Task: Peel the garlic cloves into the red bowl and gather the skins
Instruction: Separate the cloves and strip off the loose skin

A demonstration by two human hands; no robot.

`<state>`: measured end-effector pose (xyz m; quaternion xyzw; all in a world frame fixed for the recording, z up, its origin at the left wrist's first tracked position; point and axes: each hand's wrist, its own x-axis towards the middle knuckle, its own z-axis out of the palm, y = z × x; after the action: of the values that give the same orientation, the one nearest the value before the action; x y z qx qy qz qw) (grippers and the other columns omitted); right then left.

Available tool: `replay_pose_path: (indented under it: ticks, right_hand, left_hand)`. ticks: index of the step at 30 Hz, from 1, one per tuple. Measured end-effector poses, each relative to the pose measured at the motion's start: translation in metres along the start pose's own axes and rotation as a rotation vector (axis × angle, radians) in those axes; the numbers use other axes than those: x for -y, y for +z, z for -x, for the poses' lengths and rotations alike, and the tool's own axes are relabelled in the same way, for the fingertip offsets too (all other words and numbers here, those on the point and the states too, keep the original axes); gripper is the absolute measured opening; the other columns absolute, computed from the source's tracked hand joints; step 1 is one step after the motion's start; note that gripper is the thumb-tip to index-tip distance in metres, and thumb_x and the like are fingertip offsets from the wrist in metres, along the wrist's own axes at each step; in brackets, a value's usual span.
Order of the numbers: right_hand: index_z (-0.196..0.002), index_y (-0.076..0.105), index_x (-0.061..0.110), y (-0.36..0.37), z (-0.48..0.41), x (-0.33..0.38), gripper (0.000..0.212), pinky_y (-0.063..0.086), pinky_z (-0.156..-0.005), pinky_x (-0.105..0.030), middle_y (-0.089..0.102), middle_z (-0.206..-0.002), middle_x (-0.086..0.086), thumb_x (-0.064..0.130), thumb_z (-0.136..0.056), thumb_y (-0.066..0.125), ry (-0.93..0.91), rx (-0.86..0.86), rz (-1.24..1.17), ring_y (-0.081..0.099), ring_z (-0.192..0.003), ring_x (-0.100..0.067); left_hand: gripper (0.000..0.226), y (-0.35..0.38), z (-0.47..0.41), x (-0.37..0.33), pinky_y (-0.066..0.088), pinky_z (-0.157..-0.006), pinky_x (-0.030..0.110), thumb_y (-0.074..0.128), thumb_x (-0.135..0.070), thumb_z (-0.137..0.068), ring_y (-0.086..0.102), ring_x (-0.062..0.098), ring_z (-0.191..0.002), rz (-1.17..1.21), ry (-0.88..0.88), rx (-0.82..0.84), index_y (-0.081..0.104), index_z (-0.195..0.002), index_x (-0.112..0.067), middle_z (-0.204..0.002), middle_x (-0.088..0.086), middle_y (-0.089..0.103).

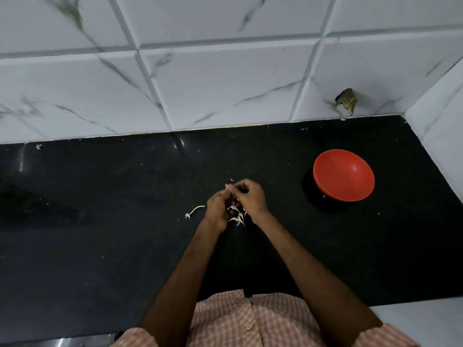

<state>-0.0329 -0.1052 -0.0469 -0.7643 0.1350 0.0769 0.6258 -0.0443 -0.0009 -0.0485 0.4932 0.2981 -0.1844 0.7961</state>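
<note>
Head view: black counter (100,221) spreads under both my hands, dark enough to show every pale scrap. Red bowl (343,175) sits well to the right of my right hand (250,197), within reach, I judge, for dropping cloves in; none show in it. My left hand (217,209) meets the right, fingers curled, both pinching a small pale clove (228,187). Skins (236,217) lie just beneath them, heaped where they drop, easy to gather. No writing shows anywhere.

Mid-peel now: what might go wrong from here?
The red bowl sits well to the right of the left hand and right hand, so the clove they pinch might fall on the counter on the way. The skins below are loose, and a scrap lies far left; gathering could miss some.
</note>
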Motion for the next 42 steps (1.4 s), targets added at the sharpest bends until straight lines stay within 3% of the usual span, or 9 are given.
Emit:
replay_pose_path:
  ticks: [5, 10, 14, 17, 19, 24, 31, 36, 42]
  right_hand:
    - [-0.085, 0.068, 0.008, 0.015, 0.002, 0.002, 0.009, 0.055, -0.066, -0.026, 0.072, -0.087, -0.006, 0.011, -0.093, 0.069, 0.036, -0.193, -0.005, 0.069, -0.08, -0.016]
    - [-0.088, 0.065, 0.013, 0.02, 0.0, 0.004, 0.009, 0.051, -0.063, -0.022, 0.067, -0.09, -0.001, 0.013, -0.097, 0.064, 0.122, -0.251, 0.008, 0.065, -0.081, -0.014]
    - [-0.088, 0.069, 0.01, 0.018, -0.004, -0.005, 0.016, 0.06, -0.073, -0.043, 0.072, -0.089, -0.008, 0.02, -0.099, 0.062, 0.148, -0.198, -0.063, 0.069, -0.079, -0.021]
    - [-0.092, 0.069, 0.007, 0.003, -0.008, -0.008, 0.014, 0.058, -0.064, -0.033, 0.071, -0.087, -0.008, 0.018, -0.098, 0.064, 0.076, -0.142, 0.049, 0.067, -0.073, -0.018]
    - [-0.093, 0.069, 0.006, -0.008, -0.009, -0.012, 0.005, 0.056, -0.063, -0.025, 0.07, -0.09, -0.005, 0.01, -0.095, 0.066, -0.025, -0.104, 0.196, 0.066, -0.075, -0.015]
    - [-0.095, 0.073, 0.008, -0.02, -0.007, -0.031, 0.011, 0.054, -0.08, -0.033, 0.068, -0.096, -0.005, -0.001, -0.09, 0.067, -0.222, 0.071, 0.582, 0.064, -0.085, -0.013]
    - [-0.102, 0.075, 0.01, -0.039, -0.002, -0.033, 0.015, 0.05, -0.086, -0.03, 0.068, -0.102, -0.003, 0.005, -0.095, 0.062, -0.349, 0.052, 0.623, 0.062, -0.097, -0.017]
    - [-0.114, 0.072, 0.015, -0.046, 0.007, -0.044, 0.023, 0.044, -0.094, -0.027, 0.06, -0.116, 0.001, 0.017, -0.092, 0.071, -0.376, 0.295, 0.832, 0.051, -0.109, -0.015]
    - [-0.115, 0.07, 0.015, -0.035, 0.009, -0.033, 0.022, 0.047, -0.09, -0.032, 0.06, -0.116, 0.002, 0.025, -0.096, 0.066, -0.428, 0.174, 0.795, 0.052, -0.108, -0.015]
  left_hand:
    - [0.03, 0.011, 0.011, -0.003, 0.032, -0.039, 0.018, 0.046, -0.024, -0.106, 0.042, 0.004, -0.041, 0.031, 0.014, 0.051, 0.062, -0.089, -0.006, -0.049, -0.005, 0.05]
    - [0.027, 0.012, 0.011, 0.0, 0.031, -0.035, 0.017, 0.047, -0.02, -0.106, 0.043, 0.003, -0.04, -0.01, 0.075, 0.021, 0.063, -0.1, 0.001, -0.051, -0.002, 0.053]
    - [0.028, 0.004, 0.008, 0.0, 0.03, -0.035, 0.018, 0.046, -0.021, -0.107, 0.043, 0.005, -0.043, -0.043, 0.073, 0.073, 0.063, -0.096, -0.001, -0.059, 0.001, 0.051]
    - [0.021, -0.005, -0.004, 0.002, 0.038, -0.04, 0.022, 0.052, -0.019, -0.104, 0.052, 0.011, -0.051, -0.285, 0.187, 0.038, 0.063, -0.099, -0.001, -0.069, 0.006, 0.059]
    - [0.009, -0.011, -0.014, 0.003, 0.049, -0.056, 0.029, 0.061, -0.015, -0.099, 0.06, 0.013, -0.066, -0.542, 0.333, -0.08, 0.065, -0.093, -0.01, -0.078, 0.001, 0.066]
    - [0.017, -0.026, -0.024, 0.008, 0.055, -0.085, 0.033, 0.068, -0.01, -0.09, 0.069, 0.011, -0.094, -1.03, 0.446, -0.108, 0.069, -0.099, -0.024, -0.1, -0.007, 0.074]
    - [0.028, -0.045, -0.015, 0.019, 0.053, -0.085, 0.036, 0.07, -0.018, -0.089, 0.061, 0.014, -0.102, -1.298, 0.538, 0.012, 0.066, -0.116, -0.026, -0.111, -0.006, 0.06]
    - [0.022, -0.047, -0.013, 0.024, 0.053, -0.083, 0.038, 0.068, -0.03, -0.092, 0.061, 0.014, -0.103, -1.425, 0.573, 0.027, 0.068, -0.114, -0.03, -0.117, -0.007, 0.057]
    - [0.017, -0.043, -0.01, 0.023, 0.048, -0.079, 0.032, 0.072, -0.029, -0.088, 0.062, 0.012, -0.099, -1.368, 0.565, -0.013, 0.065, -0.103, -0.026, -0.113, -0.01, 0.061]
